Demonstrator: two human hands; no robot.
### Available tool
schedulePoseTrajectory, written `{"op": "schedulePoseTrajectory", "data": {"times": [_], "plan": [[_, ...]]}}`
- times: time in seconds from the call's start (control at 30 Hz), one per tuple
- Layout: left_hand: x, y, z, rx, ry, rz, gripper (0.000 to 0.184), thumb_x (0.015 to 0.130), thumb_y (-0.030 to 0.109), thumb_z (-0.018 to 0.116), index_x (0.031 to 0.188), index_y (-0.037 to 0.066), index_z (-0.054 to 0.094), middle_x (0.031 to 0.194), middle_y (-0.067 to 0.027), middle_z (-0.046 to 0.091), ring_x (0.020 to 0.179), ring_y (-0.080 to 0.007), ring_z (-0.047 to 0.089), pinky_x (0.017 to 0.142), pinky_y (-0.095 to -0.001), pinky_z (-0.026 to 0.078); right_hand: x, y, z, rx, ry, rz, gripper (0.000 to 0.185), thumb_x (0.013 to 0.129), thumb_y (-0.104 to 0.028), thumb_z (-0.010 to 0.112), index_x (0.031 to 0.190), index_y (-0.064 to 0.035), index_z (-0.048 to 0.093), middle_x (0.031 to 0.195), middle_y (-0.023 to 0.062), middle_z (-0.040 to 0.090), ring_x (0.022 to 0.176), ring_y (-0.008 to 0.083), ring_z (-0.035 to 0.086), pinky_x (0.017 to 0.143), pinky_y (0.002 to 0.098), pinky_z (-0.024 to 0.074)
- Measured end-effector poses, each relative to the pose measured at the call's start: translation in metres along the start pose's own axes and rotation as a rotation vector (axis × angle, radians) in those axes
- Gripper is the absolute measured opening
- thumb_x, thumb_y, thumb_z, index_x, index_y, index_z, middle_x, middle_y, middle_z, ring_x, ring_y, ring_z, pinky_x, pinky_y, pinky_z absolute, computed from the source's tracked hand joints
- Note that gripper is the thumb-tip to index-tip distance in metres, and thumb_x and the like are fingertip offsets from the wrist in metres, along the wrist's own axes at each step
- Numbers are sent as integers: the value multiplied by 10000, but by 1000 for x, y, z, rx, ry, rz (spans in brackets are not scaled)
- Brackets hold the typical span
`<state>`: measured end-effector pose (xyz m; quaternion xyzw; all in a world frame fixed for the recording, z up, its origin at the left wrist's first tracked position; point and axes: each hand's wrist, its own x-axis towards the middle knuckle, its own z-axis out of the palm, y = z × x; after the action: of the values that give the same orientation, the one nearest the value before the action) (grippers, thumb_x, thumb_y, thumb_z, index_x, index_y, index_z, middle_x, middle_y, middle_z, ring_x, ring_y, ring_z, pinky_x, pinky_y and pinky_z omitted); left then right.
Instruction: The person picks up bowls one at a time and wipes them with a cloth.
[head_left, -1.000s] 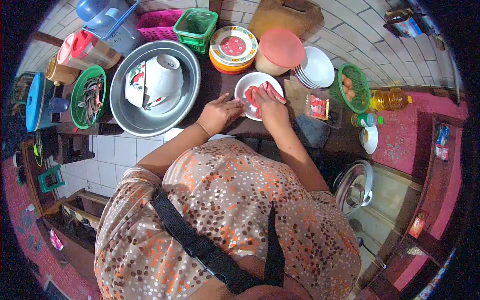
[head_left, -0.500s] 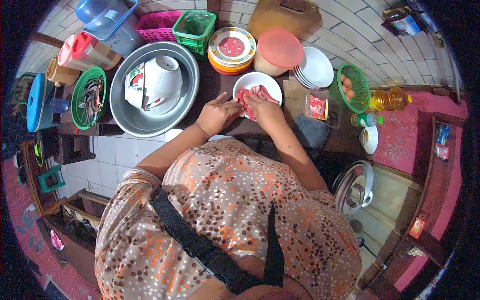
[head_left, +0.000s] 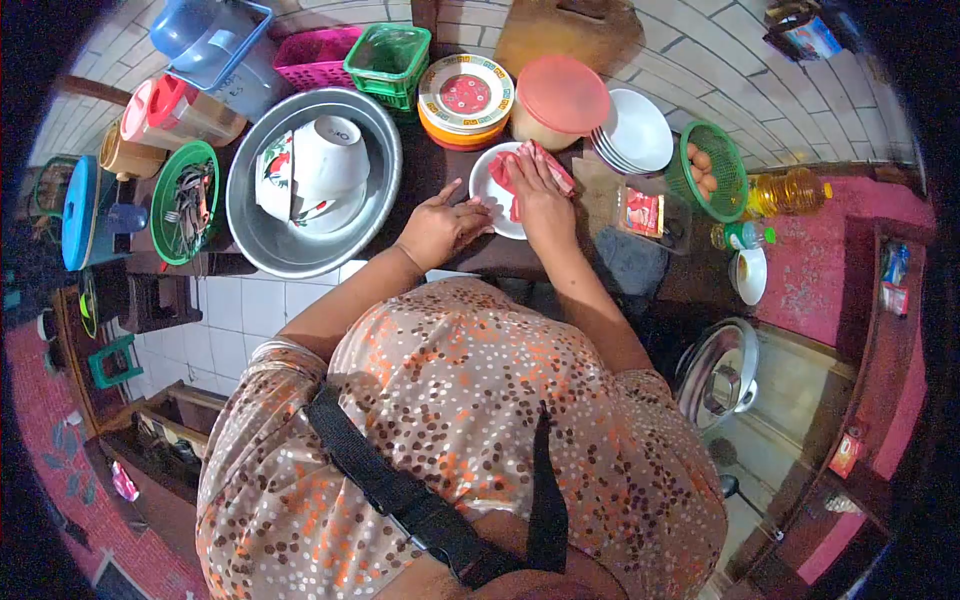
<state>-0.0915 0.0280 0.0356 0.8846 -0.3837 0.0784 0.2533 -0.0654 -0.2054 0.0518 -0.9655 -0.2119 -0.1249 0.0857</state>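
A white plate [head_left: 482, 186] lies on the dark table in front of me. My left hand [head_left: 440, 232] grips its near left rim, with the thumb raised and the other fingers curled at the edge. Across the plate's right side, my right hand [head_left: 544, 208] presses a red and white cloth [head_left: 556, 170] against the inner surface and far rim. Part of the cloth is hidden under the fingers. Left of my hands, a big metal basin [head_left: 250, 238] holds white bowls [head_left: 336, 168] with a red and green pattern.
Behind the plate stand stacked patterned plates [head_left: 465, 92] and a tub with a pink lid [head_left: 562, 94]. To the right are stacked white plates [head_left: 640, 130], a green basket [head_left: 730, 170] with eggs, and an oil bottle [head_left: 790, 196]. A green basket of cutlery [head_left: 184, 200] sits far left.
My right hand and the cloth have moved from the plate's middle to its far right side. The left hand stays at the near left rim.
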Motion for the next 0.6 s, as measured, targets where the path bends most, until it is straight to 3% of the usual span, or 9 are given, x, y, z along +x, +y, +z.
{"op": "schedulePoseTrajectory", "data": {"times": [0.37, 0.43, 0.53, 0.6], "plan": [[2, 4, -5, -17, 4, -31, 237, 939, 262, 717, 1161, 199, 774, 1121, -18, 779, 1103, -193, 736, 1165, -521, 452, 11, -10, -4, 131, -88, -135, 550, 966, -136, 492, 1507, -204, 559, 1651, 45, 424, 1539, 313, 365, 1173, 415, 436], [3, 7, -7, -7, 112, 26, 195, 913, 288, 744, 1062, 168, 786, 1040, -13, 779, 1020, -190, 746, 1123, -481, 490, 10, -8, -2, 175, -87, -157, 549, 962, -145, 504, 1499, -237, 567, 1640, 18, 440, 1533, 316, 372, 1162, 432, 451], [2, 9, -4, 16, 130, 25, 195, 915, 282, 743, 1072, 173, 784, 1057, -9, 778, 1048, -182, 739, 1113, -479, 499, 12, -9, -4, 165, -126, -181, 548, 952, -157, 529, 1489, -250, 577, 1615, -1, 471, 1521, 319, 392, 1169, 436, 444], [1, 7, -6, 12, 110, 23, 207, 916, 261, 744, 1104, 184, 782, 1092, -20, 777, 1064, -197, 741, 1101, -483, 515, 14, -11, -5, 55, -37, -181, 551, 943, -166, 551, 1487, -248, 579, 1596, 20, 495, 1505, 323, 416, 1177, 438, 433]]}}
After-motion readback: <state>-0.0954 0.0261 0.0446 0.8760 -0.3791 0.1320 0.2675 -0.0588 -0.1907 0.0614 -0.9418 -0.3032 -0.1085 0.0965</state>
